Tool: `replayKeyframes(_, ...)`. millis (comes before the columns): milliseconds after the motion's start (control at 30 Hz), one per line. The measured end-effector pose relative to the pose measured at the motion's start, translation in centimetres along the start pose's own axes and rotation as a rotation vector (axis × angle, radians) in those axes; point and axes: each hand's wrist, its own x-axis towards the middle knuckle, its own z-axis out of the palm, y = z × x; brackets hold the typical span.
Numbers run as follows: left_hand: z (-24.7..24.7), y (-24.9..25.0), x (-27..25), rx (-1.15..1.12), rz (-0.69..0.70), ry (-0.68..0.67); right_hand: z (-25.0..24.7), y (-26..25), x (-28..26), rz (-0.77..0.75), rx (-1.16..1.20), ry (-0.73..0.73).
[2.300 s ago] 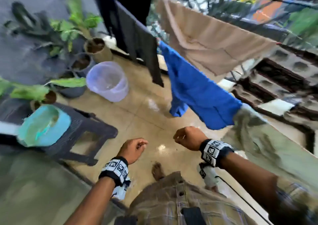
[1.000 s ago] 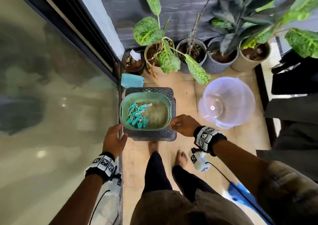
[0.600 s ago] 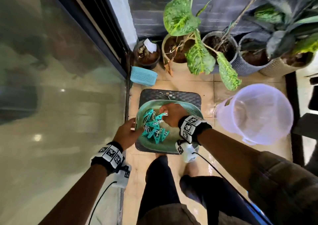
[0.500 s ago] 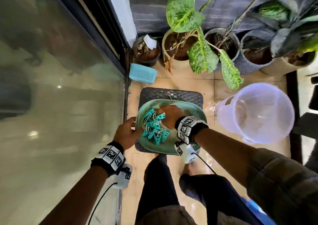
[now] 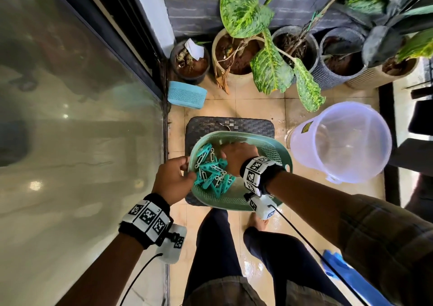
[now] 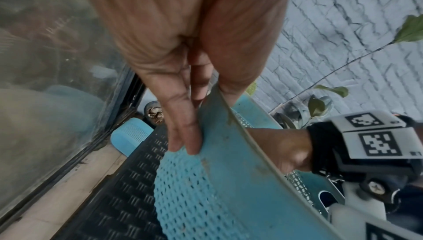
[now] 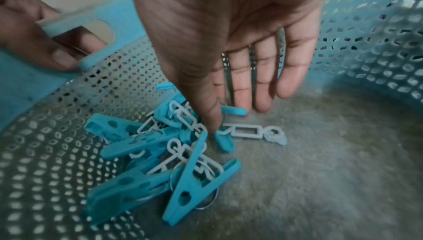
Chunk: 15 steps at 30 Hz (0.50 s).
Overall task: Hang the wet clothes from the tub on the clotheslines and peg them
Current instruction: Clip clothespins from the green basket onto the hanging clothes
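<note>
A teal mesh basket (image 5: 262,195) sits tilted on a dark stool (image 5: 229,126) and holds several teal clothes pegs (image 5: 210,172). My left hand (image 5: 174,179) grips the basket's near-left rim, with its fingers (image 6: 183,135) under the rim (image 6: 228,117) and the thumb on top. My right hand (image 5: 236,158) reaches into the basket with straight fingers (image 7: 263,90), its thumb tip touching the peg pile (image 7: 174,153). I see no peg lifted. The translucent tub (image 5: 339,141) stands to the right on the floor, with no clothes showing inside.
A glass sliding door (image 5: 82,141) fills the left side. Several potted plants (image 5: 269,55) line the far wall, and a small blue basket (image 5: 187,94) lies beside them. A blue cloth (image 5: 346,275) shows at the lower right. My legs stand just behind the stool.
I turned from the clothesline to the peg basket. My left hand took the rim and tilted the basket. My right hand went in and now spreads its fingers over the pegs.
</note>
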Motion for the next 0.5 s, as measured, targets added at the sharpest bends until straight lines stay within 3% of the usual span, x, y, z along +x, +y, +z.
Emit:
replayKeyframes(200, -1.4, 4.6, -2.1, -0.001, 0.054, -0.004, -2.6, 1.4, -4.8, 0.06, 0.142, 0.067)
replayKeyframes(500, -2.9, 13.6, -4.0, -0.078, 0.146, -0.053, -8.8, 5.8, -16.9, 0.027, 0.386, 0.381)
